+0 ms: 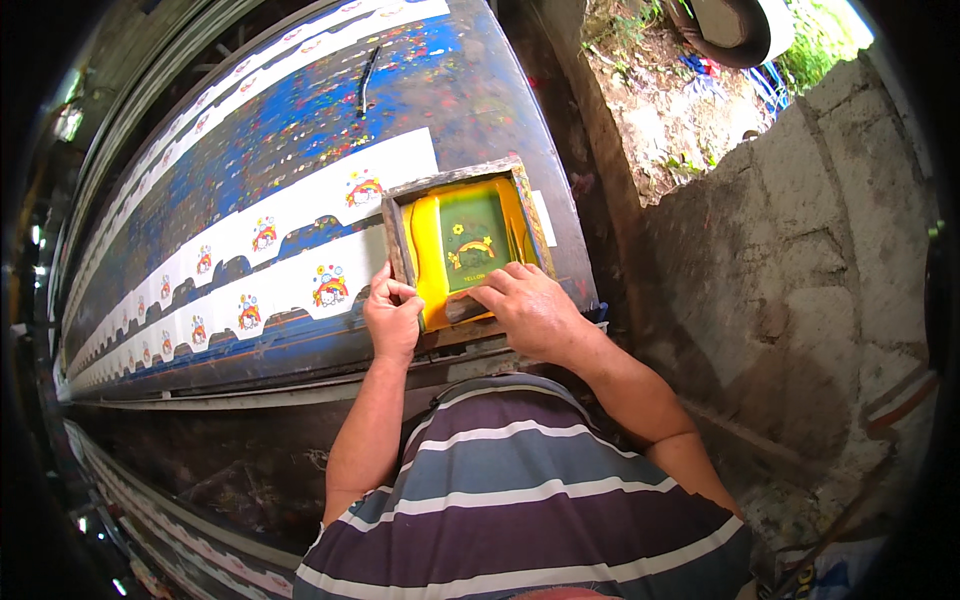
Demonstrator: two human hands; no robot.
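Pinching the frame (534, 212) on the table (490, 85) is the left hand (393, 318); the right hand (532, 312) grasps a wooden block (464, 308) inside it. Paper sheets (358, 248) left of the frame look printed; the mostly hidden one beneath may be unfinished.
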